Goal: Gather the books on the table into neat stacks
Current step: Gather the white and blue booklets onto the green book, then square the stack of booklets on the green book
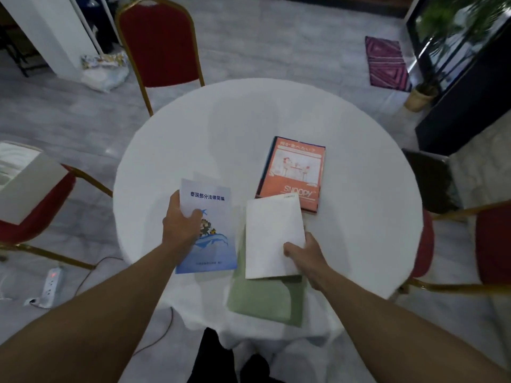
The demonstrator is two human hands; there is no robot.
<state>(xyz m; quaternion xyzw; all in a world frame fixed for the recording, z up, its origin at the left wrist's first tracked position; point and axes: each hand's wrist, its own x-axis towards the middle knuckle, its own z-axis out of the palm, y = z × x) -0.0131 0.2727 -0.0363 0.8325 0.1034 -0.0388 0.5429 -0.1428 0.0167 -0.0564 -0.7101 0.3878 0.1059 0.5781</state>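
Tabletop (249, 128): left hand (179, 225) grips booklet (214, 196), right hand (307, 258) seemingly white book (272, 233).

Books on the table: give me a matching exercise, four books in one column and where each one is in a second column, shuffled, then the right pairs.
Column one
1. blue booklet
2. white book
3. green book
4. orange book

Column two
A. beneath another book, at the near edge of the table
B. held by the left hand
C. touched by neither hand, farthest from the person
D. held by the right hand

Pairs: 1-B, 2-D, 3-A, 4-C
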